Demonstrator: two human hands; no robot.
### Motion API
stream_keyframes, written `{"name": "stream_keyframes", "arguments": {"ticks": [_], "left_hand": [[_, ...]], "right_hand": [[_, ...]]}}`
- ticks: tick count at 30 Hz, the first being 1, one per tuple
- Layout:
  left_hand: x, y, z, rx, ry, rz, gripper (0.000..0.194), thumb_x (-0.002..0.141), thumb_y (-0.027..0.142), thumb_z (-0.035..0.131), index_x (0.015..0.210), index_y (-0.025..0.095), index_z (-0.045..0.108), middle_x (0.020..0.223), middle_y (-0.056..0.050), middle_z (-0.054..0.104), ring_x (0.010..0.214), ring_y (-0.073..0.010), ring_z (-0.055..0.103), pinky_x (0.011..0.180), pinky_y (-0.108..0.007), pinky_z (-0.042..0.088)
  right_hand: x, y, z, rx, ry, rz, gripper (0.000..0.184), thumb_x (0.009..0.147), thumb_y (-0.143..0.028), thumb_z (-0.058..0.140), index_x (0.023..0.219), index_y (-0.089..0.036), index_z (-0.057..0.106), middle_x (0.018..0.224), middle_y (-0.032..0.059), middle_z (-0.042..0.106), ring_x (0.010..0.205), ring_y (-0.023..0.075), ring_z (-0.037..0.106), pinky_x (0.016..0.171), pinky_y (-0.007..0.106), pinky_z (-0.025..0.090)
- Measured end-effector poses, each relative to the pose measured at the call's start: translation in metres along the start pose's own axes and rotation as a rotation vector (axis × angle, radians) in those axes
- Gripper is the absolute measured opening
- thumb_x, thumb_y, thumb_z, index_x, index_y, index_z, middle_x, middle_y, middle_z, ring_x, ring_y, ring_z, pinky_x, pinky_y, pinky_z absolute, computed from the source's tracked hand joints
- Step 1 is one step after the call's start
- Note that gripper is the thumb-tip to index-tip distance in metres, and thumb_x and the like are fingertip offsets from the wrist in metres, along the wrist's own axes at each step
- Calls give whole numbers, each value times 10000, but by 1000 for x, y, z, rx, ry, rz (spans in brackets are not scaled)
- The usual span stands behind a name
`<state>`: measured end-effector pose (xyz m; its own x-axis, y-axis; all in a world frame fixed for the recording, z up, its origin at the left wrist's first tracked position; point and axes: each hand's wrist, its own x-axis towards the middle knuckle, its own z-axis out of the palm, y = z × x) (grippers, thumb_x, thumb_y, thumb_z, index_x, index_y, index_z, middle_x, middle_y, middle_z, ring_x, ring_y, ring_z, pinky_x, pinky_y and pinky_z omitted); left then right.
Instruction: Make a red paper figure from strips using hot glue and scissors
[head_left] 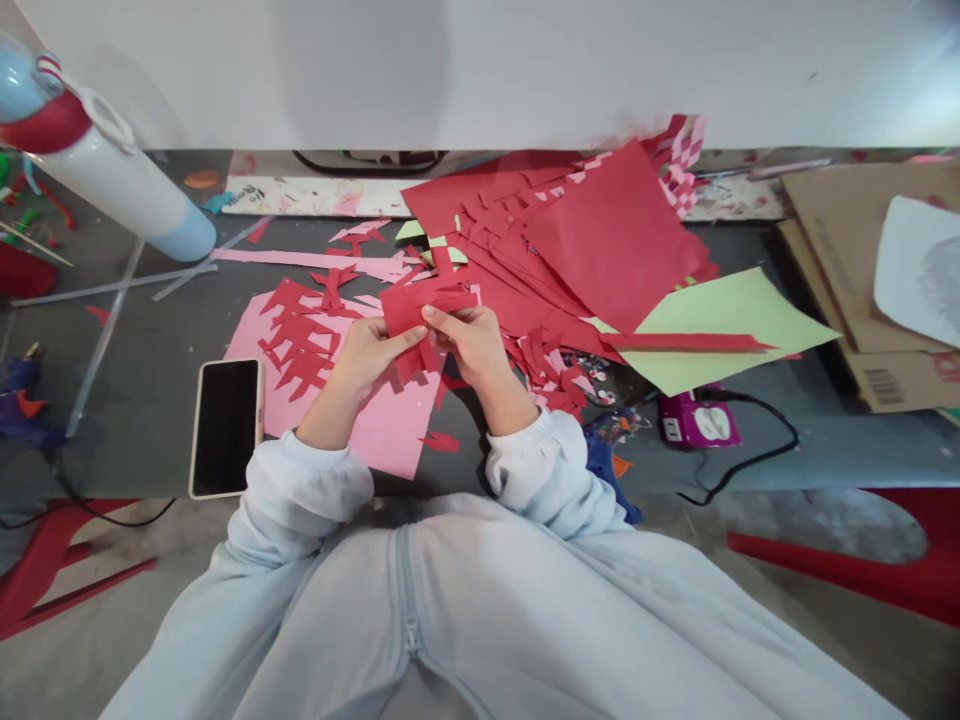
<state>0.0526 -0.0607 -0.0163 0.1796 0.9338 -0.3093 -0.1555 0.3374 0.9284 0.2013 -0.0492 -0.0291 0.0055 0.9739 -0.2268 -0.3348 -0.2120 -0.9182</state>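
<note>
Between both hands is a piece of red paper (405, 305) with cut or folded strips along it. My left hand (371, 352) pinches its lower left side, thumb on top. On the right side, my right hand (469, 340) grips the same paper with thumb and fingers pressed together. Under the hands lies a pink paper sheet (375, 435). Several folded red paper pieces (300, 345) are spread on its left part. More red and pink scraps (551, 365) are heaped just right of my right hand. The fingertips beneath the paper are hidden.
A phone (226, 428) lies left of the pink sheet, and a bottle (127, 160) stands behind it. Red sheets (600, 240) and a light green sheet (675, 360) cover the back right. Glue guns (26, 400), a purple box (697, 420) with a cable and cardboard (847, 270) flank the work area.
</note>
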Motion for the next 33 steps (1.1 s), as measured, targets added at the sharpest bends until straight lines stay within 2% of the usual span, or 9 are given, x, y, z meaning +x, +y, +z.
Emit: {"name": "stream_keyframes", "arguments": {"ticks": [5,15,19,23,27,33], "left_hand": [[-1,3,0,6,-28,-40,379,625,475,898,757,142,773,644,-72,742,474,-174,651,398,-265,477],[2,-1,-3,35,-5,29,334,635,460,892,756,164,795,770,-73,788,628,-161,693,587,-265,554],[0,1,-2,50,-17,1,354,630,469,898,738,153,780,750,-80,779,610,-170,695,558,-269,549],[-1,4,-3,32,-73,-73,430,615,504,903,791,133,775,699,-93,761,554,-191,687,520,-295,549],[1,6,-6,44,-71,-33,405,613,491,901,777,141,782,735,-77,767,617,-179,693,606,-296,569],[1,8,-6,135,-22,1,321,653,446,870,709,147,769,694,-52,741,575,-145,634,564,-268,494]], "right_hand": [[0,0,-1,-7,-1,-1,379,568,-486,870,573,-182,642,458,-75,419,444,50,291,450,260,203],[0,-1,-1,-30,-19,12,468,549,-553,871,523,-188,580,450,-71,404,436,51,305,447,258,215],[0,-3,-1,-51,-44,46,462,519,-544,888,568,-181,605,467,-76,409,445,52,313,452,258,215],[0,-6,-1,-33,11,-1,450,504,-526,881,574,-188,592,476,-83,390,454,49,280,458,262,220],[2,-6,-2,-22,46,-28,444,526,-517,861,538,-200,550,471,-85,348,456,53,260,459,270,207],[2,-3,-2,-15,42,-43,429,551,-485,860,534,-204,537,476,-83,340,455,55,258,461,269,201]]}}
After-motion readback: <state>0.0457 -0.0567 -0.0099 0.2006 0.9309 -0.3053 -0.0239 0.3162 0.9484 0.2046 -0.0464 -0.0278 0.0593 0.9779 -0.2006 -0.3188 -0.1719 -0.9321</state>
